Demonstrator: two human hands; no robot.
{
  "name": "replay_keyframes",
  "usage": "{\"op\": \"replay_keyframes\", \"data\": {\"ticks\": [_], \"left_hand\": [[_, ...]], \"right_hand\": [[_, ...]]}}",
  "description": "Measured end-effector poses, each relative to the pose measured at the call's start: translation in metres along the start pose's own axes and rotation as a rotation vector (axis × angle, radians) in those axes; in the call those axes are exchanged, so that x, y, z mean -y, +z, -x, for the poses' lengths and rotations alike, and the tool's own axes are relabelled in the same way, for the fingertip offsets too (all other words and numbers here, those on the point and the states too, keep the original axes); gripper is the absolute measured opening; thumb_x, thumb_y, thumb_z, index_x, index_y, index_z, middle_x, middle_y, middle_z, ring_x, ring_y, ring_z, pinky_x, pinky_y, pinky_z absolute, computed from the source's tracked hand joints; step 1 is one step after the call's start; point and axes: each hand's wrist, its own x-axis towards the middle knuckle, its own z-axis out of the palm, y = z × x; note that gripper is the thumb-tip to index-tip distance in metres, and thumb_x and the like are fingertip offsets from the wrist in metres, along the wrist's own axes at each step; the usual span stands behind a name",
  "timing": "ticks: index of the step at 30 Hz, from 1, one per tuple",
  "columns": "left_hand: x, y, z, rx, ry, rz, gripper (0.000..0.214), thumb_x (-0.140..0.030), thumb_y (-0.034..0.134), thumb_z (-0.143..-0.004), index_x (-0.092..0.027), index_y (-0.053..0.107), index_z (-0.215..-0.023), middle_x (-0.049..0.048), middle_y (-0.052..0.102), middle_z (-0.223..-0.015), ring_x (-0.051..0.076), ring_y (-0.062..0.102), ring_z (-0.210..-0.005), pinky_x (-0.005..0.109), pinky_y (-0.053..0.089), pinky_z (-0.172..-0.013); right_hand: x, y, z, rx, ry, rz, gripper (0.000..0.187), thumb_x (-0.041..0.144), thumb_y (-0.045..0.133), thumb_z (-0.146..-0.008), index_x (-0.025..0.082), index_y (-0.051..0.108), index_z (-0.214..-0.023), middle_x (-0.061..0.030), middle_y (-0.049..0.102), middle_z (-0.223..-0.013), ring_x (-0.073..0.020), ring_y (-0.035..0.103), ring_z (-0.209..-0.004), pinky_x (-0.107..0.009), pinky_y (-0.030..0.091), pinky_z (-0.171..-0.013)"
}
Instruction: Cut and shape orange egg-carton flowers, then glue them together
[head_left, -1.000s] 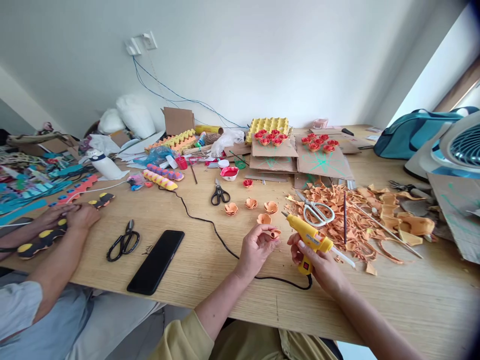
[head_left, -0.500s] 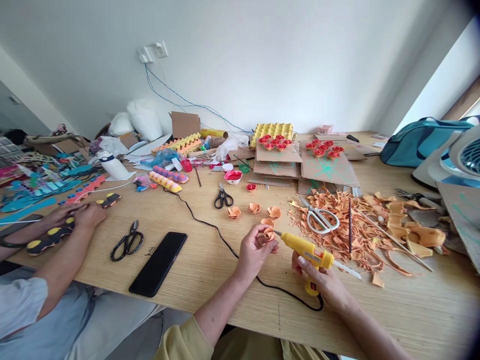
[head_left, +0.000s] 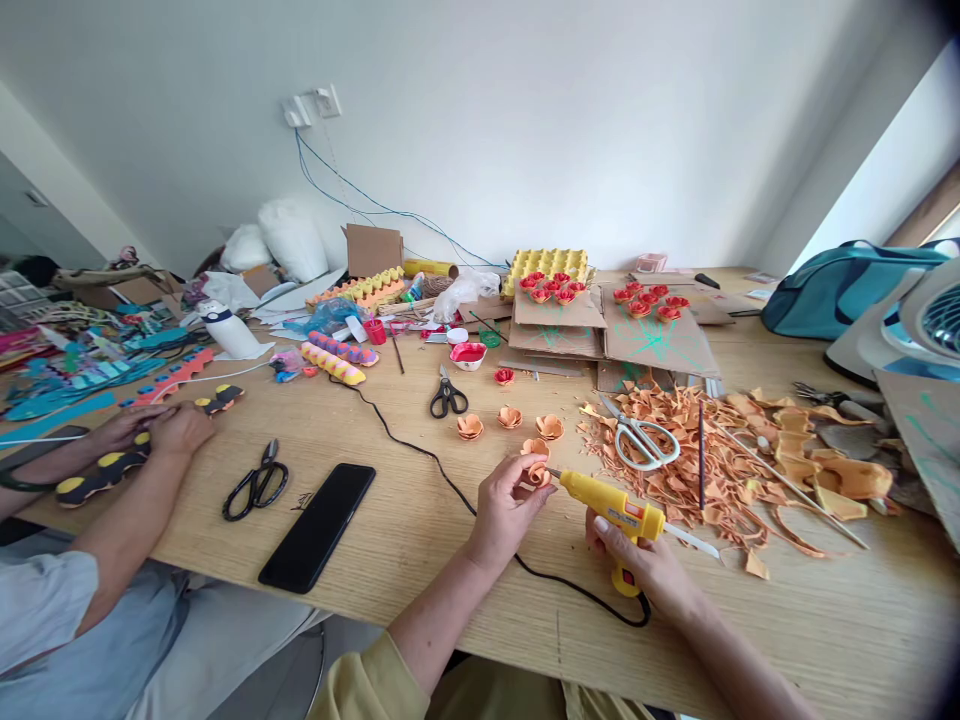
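Between the fingers of my left hand [head_left: 506, 515] is a small orange paper flower [head_left: 538, 474]. My right hand [head_left: 637, 560] is wrapped round the grip of a yellow glue gun [head_left: 607, 502], whose nozzle points left at the flower's edge; whether it touches is too small to tell. A white glue stick [head_left: 694, 541] sticks out of the gun's back. Just beyond my left hand stand several more orange flowers [head_left: 550, 427], one of them partly behind the held one. A single red flower [head_left: 505, 376] lies farther back.
Orange scraps [head_left: 697, 470] with white-handled scissors [head_left: 646, 443] lie right. Red flowers [head_left: 551, 287] stand on cardboard [head_left: 660, 340] behind. A phone [head_left: 319, 527], black scissors [head_left: 256, 482] and the gun's cord [head_left: 420, 452] lie left. Another person's hands [head_left: 176, 430] hold a black-and-yellow strip [head_left: 97, 482].
The flower in my left hand has turned slightly, showing more of its curled inside. My right hand keeps the glue gun almost in place. The view has shifted a little.
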Motion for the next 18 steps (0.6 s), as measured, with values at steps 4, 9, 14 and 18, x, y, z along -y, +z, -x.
{"op": "replay_keyframes", "data": {"ticks": [4,9,14,18], "left_hand": [[-0.0011,-0.0034,-0.0013,0.027,0.150,-0.088,0.029,-0.022,0.066,-0.089,-0.020,0.065,-0.119,0.0082,0.067,-0.105,0.016,0.066,-0.089,0.026,0.061,-0.074],[-0.0008,-0.0034,-0.0008,0.035,0.207,-0.157,0.035,-0.018,0.063,-0.091,-0.022,0.061,-0.126,0.0084,0.066,-0.107,0.016,0.066,-0.092,0.028,0.060,-0.079],[-0.0022,-0.0031,0.0003,0.021,0.120,-0.170,0.032,-0.016,0.066,-0.087,-0.019,0.061,-0.118,0.0053,0.068,-0.098,0.014,0.066,-0.081,0.024,0.058,-0.074],[-0.0035,0.0000,0.0034,0.151,0.112,-0.165,0.026,-0.020,0.071,-0.084,-0.019,0.063,-0.108,0.0033,0.067,-0.092,0.012,0.062,-0.071,0.024,0.056,-0.069]], "right_hand": [[-0.0013,-0.0008,0.0001,-0.036,0.005,-0.007,0.065,0.085,0.059,-0.067,0.020,0.055,-0.063,-0.0020,0.049,-0.065,-0.0159,0.043,-0.062,-0.031,0.037,-0.058],[-0.0050,-0.0023,-0.0001,-0.060,0.014,-0.018,0.061,0.080,0.064,-0.067,0.020,0.058,-0.063,-0.0021,0.051,-0.063,-0.0159,0.045,-0.061,-0.030,0.039,-0.055],[-0.0028,-0.0025,-0.0018,-0.079,-0.096,-0.018,0.057,0.076,0.060,-0.075,0.020,0.056,-0.063,-0.0016,0.049,-0.063,-0.0158,0.045,-0.061,-0.031,0.039,-0.057],[-0.0014,-0.0006,-0.0066,-0.150,-0.125,-0.078,0.046,0.066,0.066,-0.077,0.022,0.056,-0.071,0.0005,0.047,-0.063,-0.0151,0.043,-0.060,-0.029,0.036,-0.054]]}}
